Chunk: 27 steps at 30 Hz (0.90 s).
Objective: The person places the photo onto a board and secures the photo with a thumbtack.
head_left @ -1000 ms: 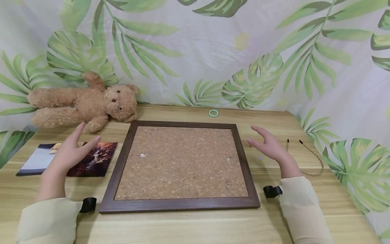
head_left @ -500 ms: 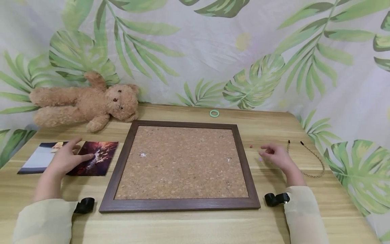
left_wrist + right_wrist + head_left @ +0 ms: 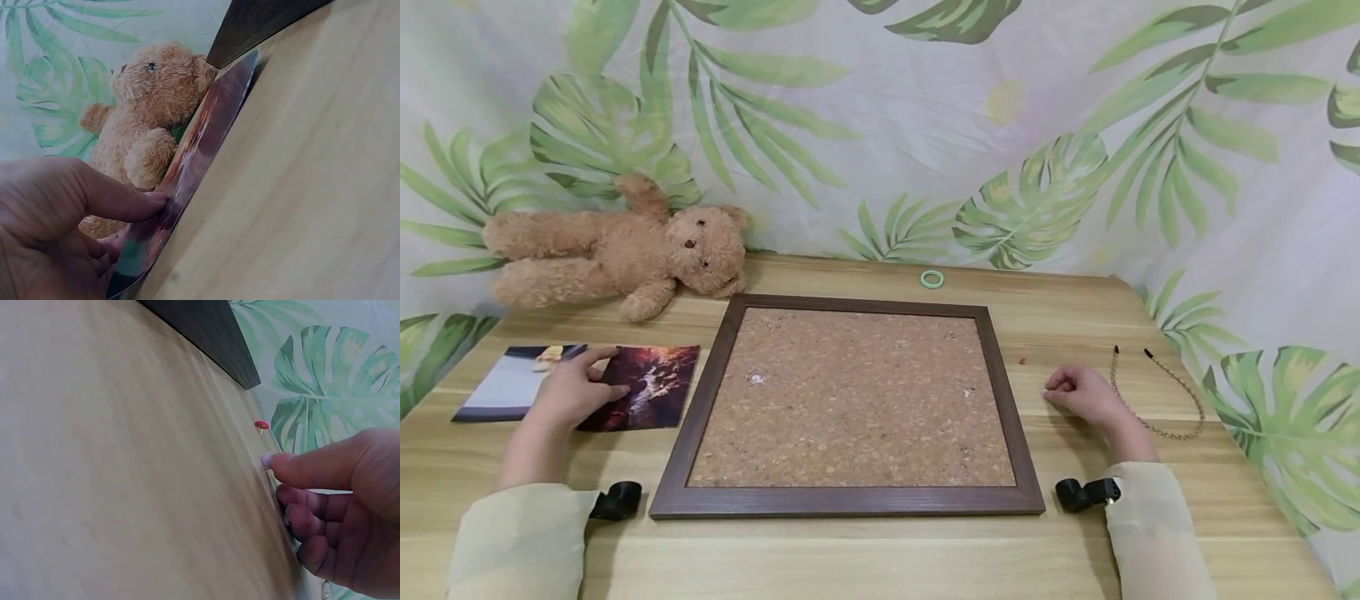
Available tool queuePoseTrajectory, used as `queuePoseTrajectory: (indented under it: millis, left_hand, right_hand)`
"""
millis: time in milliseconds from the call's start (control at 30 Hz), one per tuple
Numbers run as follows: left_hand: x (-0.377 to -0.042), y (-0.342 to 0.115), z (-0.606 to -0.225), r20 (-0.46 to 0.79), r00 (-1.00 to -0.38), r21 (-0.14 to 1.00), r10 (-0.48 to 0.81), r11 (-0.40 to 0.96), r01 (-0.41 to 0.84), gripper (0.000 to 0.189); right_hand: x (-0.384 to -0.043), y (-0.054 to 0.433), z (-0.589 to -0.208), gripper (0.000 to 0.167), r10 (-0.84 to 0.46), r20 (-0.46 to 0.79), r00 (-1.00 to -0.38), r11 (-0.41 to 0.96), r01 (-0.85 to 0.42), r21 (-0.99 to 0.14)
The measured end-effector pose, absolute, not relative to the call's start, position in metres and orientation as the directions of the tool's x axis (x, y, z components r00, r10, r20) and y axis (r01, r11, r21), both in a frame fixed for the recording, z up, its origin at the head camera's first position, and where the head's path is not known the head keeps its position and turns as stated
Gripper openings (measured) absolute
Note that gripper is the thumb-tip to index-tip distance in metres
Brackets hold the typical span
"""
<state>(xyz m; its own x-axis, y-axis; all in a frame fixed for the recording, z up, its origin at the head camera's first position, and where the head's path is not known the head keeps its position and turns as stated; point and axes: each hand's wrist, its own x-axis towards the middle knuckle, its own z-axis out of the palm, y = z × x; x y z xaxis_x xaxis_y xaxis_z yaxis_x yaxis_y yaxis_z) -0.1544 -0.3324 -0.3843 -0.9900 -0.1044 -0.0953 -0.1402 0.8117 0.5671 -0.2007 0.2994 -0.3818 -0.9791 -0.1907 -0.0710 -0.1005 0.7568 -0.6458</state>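
Note:
My left hand [image 3: 568,390] is at the left edge of a dark red glossy photo [image 3: 658,387]. In the left wrist view the thumb presses on its face, the fingers curl at its edge, and the near corner bends up. Over the table right of the cork board, my right hand [image 3: 1086,400] pinches a small lilac thumbtack [image 3: 267,460] between thumb and forefinger, mostly covered by the fingertips. A red thumbtack [image 3: 262,425] lies just beyond that hand. The brown-framed cork board [image 3: 865,400] lies flat between both hands.
A second photo [image 3: 501,387], pale with a dark border, lies partly beneath the left hand. The teddy bear [image 3: 625,250] lies at the back left. A green ring [image 3: 932,278] sits behind the board, and a thin braided band [image 3: 1191,400] is at the right.
Both hands have come down onto the table. The left has taken the dark red photo's edge; the right has closed its fingertips on the lilac thumbtack.

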Motion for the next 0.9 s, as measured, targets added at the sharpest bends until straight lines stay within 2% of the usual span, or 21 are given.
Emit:
queuePoseTrajectory:
  millis: [233,500,733,800,900]
  left_hand:
    - [-0.155,-0.332,-0.384,-0.069,-0.993,0.615,-0.092,0.780,-0.115,0.050]
    - [-0.151,-0.345,-0.379,-0.154,-0.982,0.774,-0.107,0.605,-0.187,0.063]
    - [-0.151,-0.367,-0.383,-0.177,-0.968,0.851,-0.177,0.467,-0.241,0.062]
    - [-0.152,-0.366,-0.381,-0.162,-0.971,0.880,-0.177,0.419,-0.224,0.059]
    - [-0.159,-0.364,-0.381,-0.113,-0.974,0.885,-0.197,0.425,-0.188,0.055]
  right_hand:
    - [-0.201,0.300,-0.385,0.007,-0.196,-0.029,-0.980,0.770,-0.136,-0.624]
    - [-0.201,0.298,-0.387,0.009,-0.205,0.004,-0.979,0.758,-0.162,-0.631]
    - [-0.201,0.295,-0.385,0.013,-0.162,-0.073,-0.984,0.619,-0.043,-0.784]
    - [-0.201,0.293,-0.382,0.014,-0.161,-0.066,-0.985,0.558,-0.036,-0.829]
    - [-0.203,0.291,-0.376,0.015,-0.171,-0.033,-0.985,0.485,-0.055,-0.873]
